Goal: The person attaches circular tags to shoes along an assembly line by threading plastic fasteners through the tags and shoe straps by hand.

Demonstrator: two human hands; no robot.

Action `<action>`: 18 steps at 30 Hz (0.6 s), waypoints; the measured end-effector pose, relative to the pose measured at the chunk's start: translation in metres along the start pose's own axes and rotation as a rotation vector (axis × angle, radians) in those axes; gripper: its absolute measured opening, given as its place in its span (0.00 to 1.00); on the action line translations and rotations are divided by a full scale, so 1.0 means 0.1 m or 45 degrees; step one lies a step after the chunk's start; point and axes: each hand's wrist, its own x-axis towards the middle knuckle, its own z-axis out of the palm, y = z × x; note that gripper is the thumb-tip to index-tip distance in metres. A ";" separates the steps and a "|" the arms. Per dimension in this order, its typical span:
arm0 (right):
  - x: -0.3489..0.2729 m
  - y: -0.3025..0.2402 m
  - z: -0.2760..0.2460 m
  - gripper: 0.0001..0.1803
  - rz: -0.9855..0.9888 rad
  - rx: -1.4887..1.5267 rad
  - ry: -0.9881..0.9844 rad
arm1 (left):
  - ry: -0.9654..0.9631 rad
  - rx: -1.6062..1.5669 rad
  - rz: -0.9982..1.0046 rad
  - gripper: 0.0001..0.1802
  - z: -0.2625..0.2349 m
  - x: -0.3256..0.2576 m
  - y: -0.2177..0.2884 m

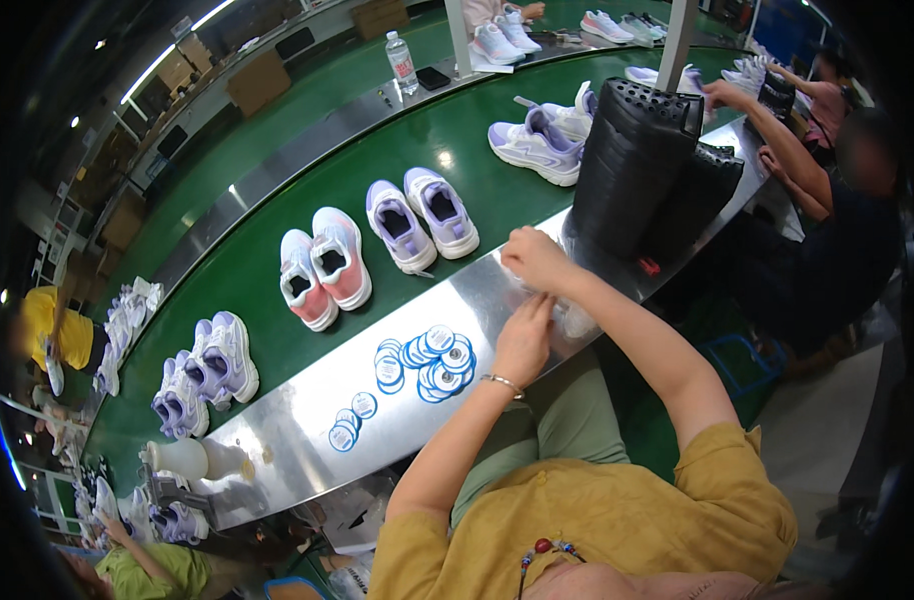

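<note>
Over the metal ledge [322, 410], my left hand [523, 340] has its fingers pinched together beside the right wrist. My right hand [537, 260] is curled closed just beyond it; what either hand holds is hidden. Crumpled clear plastic [575, 322] shows under the right forearm, close to the left fingertips. Left of my hands lie several round white labels with blue rims [447, 368], loosely overlapping. A pair of white and lilac sneakers [402, 228] and a white and pink pair [322, 270] stand on the green belt [252, 300] past the ledge.
Tall black perforated blocks [632, 165] stand right of my hands. More lilac sneakers [222, 360] are at left, near a cream bottle-shaped container [182, 458]. Beyond the belt are a water bottle [400, 62] and a phone [433, 78]. A co-worker's arm [777, 130] reaches in at right.
</note>
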 end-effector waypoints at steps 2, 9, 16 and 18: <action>-0.01 0.02 -0.20 0.06 0.360 0.681 0.128 | -0.060 0.090 0.088 0.23 0.13 0.08 0.07; -0.01 0.01 -0.57 0.05 0.326 1.282 0.761 | -0.197 0.196 0.115 0.25 0.50 0.13 0.04; -0.17 -0.33 -0.72 0.06 0.481 1.700 0.554 | 0.087 0.076 0.011 0.18 0.15 -0.13 0.18; -0.32 -0.37 -0.64 0.06 0.583 1.683 0.418 | 0.168 0.138 -0.095 0.16 -0.07 -0.32 0.16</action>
